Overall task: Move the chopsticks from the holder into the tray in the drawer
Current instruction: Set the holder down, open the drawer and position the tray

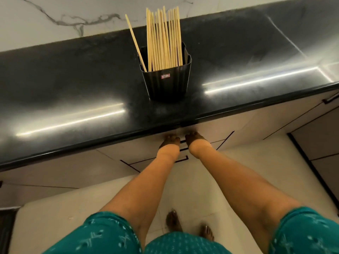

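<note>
Black countertop [73, 85] spans the frame, glossy with light streaks. Below its front edge, pale cabinet fronts; the drawer [201, 138] appears closed, its tray not visible. Black ribbed holder [167, 83] stands upright near the counter's front edge (small red label on its face). Chopsticks [163, 39] all stand in it, one leaning apart to the left. Left hand [169, 141] and right hand [194, 138] reach under the counter lip at the drawer front, side by side, fingers curled; grasp probably on a handle, though shadow hides it.
</note>
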### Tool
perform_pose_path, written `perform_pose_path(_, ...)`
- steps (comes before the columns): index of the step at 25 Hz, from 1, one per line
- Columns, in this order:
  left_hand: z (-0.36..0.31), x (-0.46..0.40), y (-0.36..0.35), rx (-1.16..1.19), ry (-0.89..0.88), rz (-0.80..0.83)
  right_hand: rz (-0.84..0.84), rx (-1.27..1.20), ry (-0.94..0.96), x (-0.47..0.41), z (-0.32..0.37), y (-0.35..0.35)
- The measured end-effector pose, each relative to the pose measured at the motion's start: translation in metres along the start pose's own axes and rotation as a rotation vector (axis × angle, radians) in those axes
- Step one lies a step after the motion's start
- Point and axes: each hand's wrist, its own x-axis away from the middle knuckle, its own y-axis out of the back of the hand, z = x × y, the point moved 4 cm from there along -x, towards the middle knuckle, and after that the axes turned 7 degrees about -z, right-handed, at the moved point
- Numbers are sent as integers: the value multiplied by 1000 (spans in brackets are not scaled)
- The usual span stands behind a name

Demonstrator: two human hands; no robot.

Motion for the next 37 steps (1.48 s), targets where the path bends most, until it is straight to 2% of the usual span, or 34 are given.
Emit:
perform_pose_path(2, -13, 23, -10, -152, -85, -6, -17, 41, 17, 20, -3, -9)
perform_pose_path(3, -19, 41, -16, -150, -91, -33, -18, 83, 25, 31, -5, -15)
perform_pose_path(6, -36, 88, -37, -87, -64, -71, 140, 193, 80, 68, -14, -36)
perform_pose_path(9, -68, 140, -64, -159, -162, -58, 242, 261, 119, 122, -23, -58)
perform_pose_path(10, -78, 160, -72, -183, -140, -38, 260, 241, 108, 145, -26, -66)
perform_pose_path(12, -91, 197, -85, -66, -13, -29, 264, 192, 86, 189, -37, -83)
perform_pose_path(16, -123, 267, -115, 197, 146, -153, 269, 141, 60, 267, -54, -117)
perform_pose_path(21, -161, 335, -144, 158, 105, -114, 274, 198, 129, 336, -65, -154)
perform_pose_path(24, -180, 366, -151, 96, 133, -14, 238, 197, 138, 370, -69, -165)
perform_pose_path(27, -183, 368, -138, 156, 209, 69, 109, 179, 148, 386, -76, -154)
perform_pose_path(31, -189, 380, -124, 167, 166, 185, 67, 149, 197, 404, -78, -143)
perform_pose_path(33, -193, 387, -109, 291, 163, 170, 9, 95, 204, 413, -75, -128)
perform_pose_path(35, -194, 389, -83, 496, 172, 96, -75, -2, 170, 413, -70, -102)
perform_pose_path(37, -191, 385, -48, 607, 187, 24, -112, -76, 168, 407, -60, -68)
